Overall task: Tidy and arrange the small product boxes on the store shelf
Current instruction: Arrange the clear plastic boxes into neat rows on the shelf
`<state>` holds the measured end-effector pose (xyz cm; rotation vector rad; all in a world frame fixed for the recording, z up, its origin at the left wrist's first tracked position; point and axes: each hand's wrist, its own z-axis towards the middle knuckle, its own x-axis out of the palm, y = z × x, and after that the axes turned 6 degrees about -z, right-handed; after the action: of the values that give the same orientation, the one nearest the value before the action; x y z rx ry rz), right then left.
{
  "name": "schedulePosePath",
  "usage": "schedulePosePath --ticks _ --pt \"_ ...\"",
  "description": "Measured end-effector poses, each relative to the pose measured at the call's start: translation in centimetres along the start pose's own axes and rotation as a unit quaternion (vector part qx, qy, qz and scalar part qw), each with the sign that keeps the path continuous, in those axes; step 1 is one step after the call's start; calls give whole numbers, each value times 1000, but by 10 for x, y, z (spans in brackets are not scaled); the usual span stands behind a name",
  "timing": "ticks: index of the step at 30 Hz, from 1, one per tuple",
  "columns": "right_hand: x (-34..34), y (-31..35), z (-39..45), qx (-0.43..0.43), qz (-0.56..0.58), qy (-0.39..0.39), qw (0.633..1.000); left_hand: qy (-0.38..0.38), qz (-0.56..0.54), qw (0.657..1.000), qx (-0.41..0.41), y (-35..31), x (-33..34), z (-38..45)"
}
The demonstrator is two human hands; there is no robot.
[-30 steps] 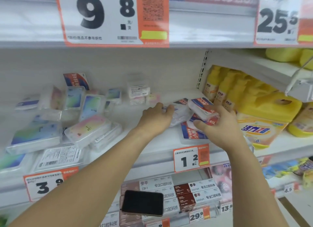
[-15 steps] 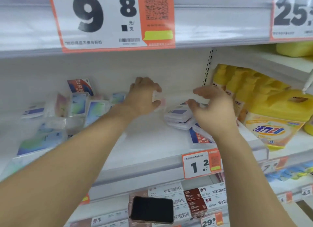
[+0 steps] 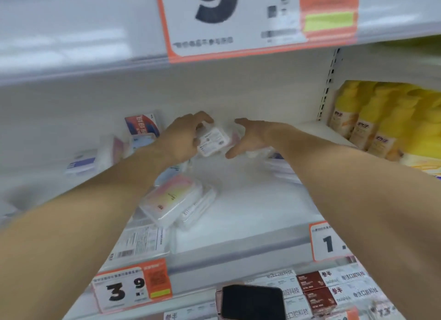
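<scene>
Reaching deep toward the back wall, both arms cross the white shelf (image 3: 250, 207), whose middle lies bare between the two forearms up to its front edge. Overhead, the upper shelf edge with its big price sign (image 3: 229, 18) hangs low, leaving only a shallow gap above the hands.

To the left, a loose heap of small product boxes (image 3: 95, 157) crowds the shelf, one red and blue box (image 3: 140, 125) standing at the back wall. A pastel box in clear wrap (image 3: 170, 201) lies tilted just beside the left forearm, with flat packs beneath it at the front lip. To the right, past the slotted upright, yellow bottles (image 3: 362, 119) stand in a row, well apart from the hands. More blurred boxes (image 3: 281, 166) lie under the right wrist. Below, a dark phone (image 3: 253, 301) rests on the lower shelf near the orange price tags (image 3: 133, 286).

The left hand (image 3: 183, 138) has its grip curled round a small white box (image 3: 213, 141), held tilted near the back wall. The right hand (image 3: 250, 138) is spread, fingers loosely bent, its thumb close beside that box; whether it touches cannot be told.
</scene>
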<state>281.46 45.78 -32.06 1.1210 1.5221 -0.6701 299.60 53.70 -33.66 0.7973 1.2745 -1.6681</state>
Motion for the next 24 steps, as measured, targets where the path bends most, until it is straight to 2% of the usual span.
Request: schedulePosePath --ticks 2,4,7,11,14,17,20,22,23,24 --pt "6 13 -2 -24 -7 -1 1000 -19 -26 999 10 5 1 -7" --pt "12 25 -6 -39 -10 -9 999 -7 -31 999 15 6 -1 -11" --pt "16 37 -11 -59 68 27 996 -9 11 1000 7 7 -3 -11" --pt "18 36 -21 -59 94 48 993 -47 -19 999 0 6 -8 -15" --pt "23 28 -28 -68 141 40 987 -126 -78 989 15 -2 -20 -31" --pt "27 18 -37 -72 205 33 976 -224 -169 960 -14 -12 -39 -57" --pt "24 16 -42 -60 135 -92 985 -298 -259 917 -53 -17 -55 -90" --pt "18 31 -54 -92 228 -160 956 -319 -333 883 -91 -16 -63 -109" --pt "14 45 -64 -117 312 -158 930 -322 -369 864 -119 -15 -66 -117" --pt "12 61 -73 -139 389 -124 902 -320 -403 844 -150 -13 -71 -124"
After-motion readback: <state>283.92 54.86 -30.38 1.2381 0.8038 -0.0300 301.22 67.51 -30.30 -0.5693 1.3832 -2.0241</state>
